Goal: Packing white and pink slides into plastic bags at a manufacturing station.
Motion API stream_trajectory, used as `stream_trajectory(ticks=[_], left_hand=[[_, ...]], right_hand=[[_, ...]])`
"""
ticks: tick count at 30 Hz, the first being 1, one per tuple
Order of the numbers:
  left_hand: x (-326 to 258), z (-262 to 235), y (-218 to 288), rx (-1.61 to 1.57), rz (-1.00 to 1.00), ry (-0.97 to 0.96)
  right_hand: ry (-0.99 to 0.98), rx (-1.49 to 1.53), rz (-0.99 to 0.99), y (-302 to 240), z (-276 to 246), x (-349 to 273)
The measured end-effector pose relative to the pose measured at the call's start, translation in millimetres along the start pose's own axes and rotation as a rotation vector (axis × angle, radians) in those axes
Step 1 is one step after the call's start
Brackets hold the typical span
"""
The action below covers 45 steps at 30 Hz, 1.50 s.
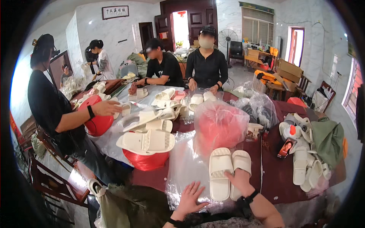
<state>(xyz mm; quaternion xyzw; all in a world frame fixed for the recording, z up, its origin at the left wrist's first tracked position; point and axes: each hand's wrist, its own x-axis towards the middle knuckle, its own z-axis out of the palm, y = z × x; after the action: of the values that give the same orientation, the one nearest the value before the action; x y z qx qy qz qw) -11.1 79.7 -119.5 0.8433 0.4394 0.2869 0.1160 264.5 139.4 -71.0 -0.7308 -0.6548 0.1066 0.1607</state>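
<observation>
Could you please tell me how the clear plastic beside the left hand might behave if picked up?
The clear plastic would probably flop and crumple, judging by its wrinkles. It looks light, being a thin, see-through layer. Its glossy glare suggests it may feel slippery to the left hand.

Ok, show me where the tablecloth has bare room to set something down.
On the dark red tablecloth, the main bare patch lies between the slipper pair at the right hand and the slipper heap; a smaller one borders the near side of the red bundle. Left of centre, stacked slippers crowd it.
</observation>
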Motion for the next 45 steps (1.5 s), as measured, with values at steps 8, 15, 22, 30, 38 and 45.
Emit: stream_trajectory(ticks=[8, 15, 22, 30, 38, 45], left_hand=[[11.4, -6.8, -6.7, 0.057, -0.005, -0.162], [50.5, -33.6, -6.7, -0.026, -0.033, -0.356], [64.5, -30.1, -1.1, 0.027, 0.104, -0.024], [75.3, -32.2, 19.1, -0.261, -0.146, 0.164], [67.6, -44.9, -0.8, -0.491, -0.313, 0.103], [70.9, -58.6, 10.3, -0.487, -0.357, 0.01]], right_hand=[[0.253, 0.163, -0.016, 23.8, -6.9, -16.6], [0.349, 0.645, -0.061, 63.7, -53.2, -98.4], [0.055, 1.047, -0.074, 42.8, -116.5, -142.5], [-0.546, 0.707, -0.666, 4.2, -108.7, -121.0], [-0.198, 0.277, -0.42, 8.1, -66.1, -92.9], [-0.139, 0.18, -0.393, 4.6, -54.6, -94.9]])
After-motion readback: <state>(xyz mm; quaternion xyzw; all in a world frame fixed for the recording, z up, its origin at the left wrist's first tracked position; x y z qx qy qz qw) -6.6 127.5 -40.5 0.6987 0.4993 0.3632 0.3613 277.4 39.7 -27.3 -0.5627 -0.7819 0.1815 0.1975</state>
